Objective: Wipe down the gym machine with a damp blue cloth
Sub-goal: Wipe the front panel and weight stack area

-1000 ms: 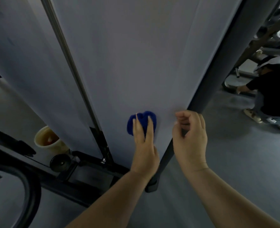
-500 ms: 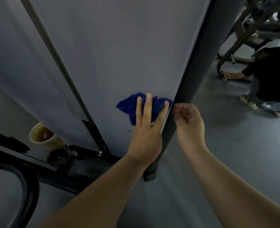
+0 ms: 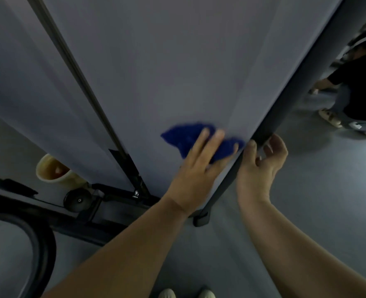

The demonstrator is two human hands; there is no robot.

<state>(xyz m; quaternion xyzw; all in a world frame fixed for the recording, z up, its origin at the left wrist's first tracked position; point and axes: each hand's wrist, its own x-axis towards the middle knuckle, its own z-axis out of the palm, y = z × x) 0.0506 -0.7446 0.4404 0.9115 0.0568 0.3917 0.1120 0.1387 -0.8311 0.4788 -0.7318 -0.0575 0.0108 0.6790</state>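
Blue cloth [image 3: 184, 136], blurred, lies half hidden under left hand [image 3: 196, 168].

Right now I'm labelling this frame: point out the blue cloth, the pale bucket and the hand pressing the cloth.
blue cloth [image 3: 177, 136], head view, bare left part.
pale bucket [image 3: 49, 168], head view, inner wall.
left hand [image 3: 195, 177], head view, back of hand.
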